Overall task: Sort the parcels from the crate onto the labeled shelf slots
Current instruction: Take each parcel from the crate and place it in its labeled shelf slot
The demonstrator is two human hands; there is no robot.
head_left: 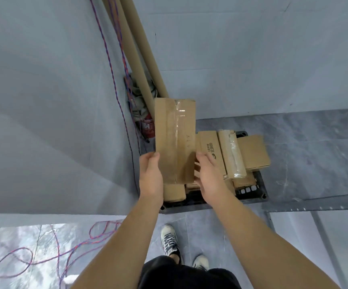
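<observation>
A long flat cardboard parcel [175, 138] with clear tape down its middle is held up above the crate. My left hand [150, 176] grips its near left edge, thumb on top. My right hand [207, 176] holds its near right edge, fingers under the box. Below stands a black plastic crate [258, 190] on the floor, filled with several brown parcels: one printed box [211, 151], a tape-wrapped one [232, 155] and a plain box [254, 152] at the right.
Two long cardboard tubes [139, 59] lean in the wall corner behind the crate. A red fire extinguisher [148, 127] stands at their foot. Red-blue cords [114, 80] run down the wall and loop over the floor at lower left. A grey metal shelf edge [315, 207] lies at the right.
</observation>
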